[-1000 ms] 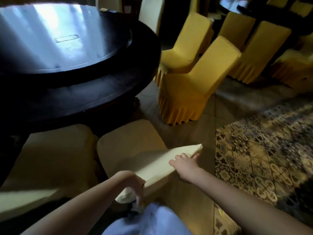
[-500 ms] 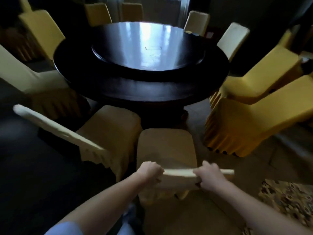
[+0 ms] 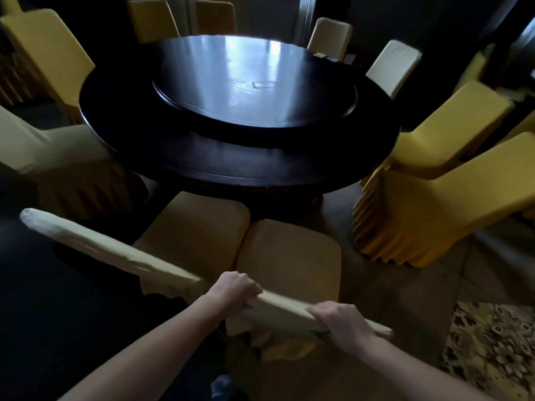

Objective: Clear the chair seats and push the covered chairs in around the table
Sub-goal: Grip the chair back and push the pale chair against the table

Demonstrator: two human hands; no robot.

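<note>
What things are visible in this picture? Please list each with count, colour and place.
round wooden table: one, dark brown, centre.
round glossy turntable: one, dark, table's middle.
fabric-covered chairs: at least ten, yellow to cream, around the table.
nearest covered chair: one of these, cream, seat toward the table.
patterned rug: one, beige and dark, floor, bottom right.
left hand: one, grips the nearest chair's top edge.
right hand: one, grips the same edge.

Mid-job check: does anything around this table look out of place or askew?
Nothing spilled or damaged. On the right, the near yellow chair and the far yellow chair sit crowded together, angled, not tucked under the table. The held chair, gripped by left hand and right hand, faces the table.
</note>
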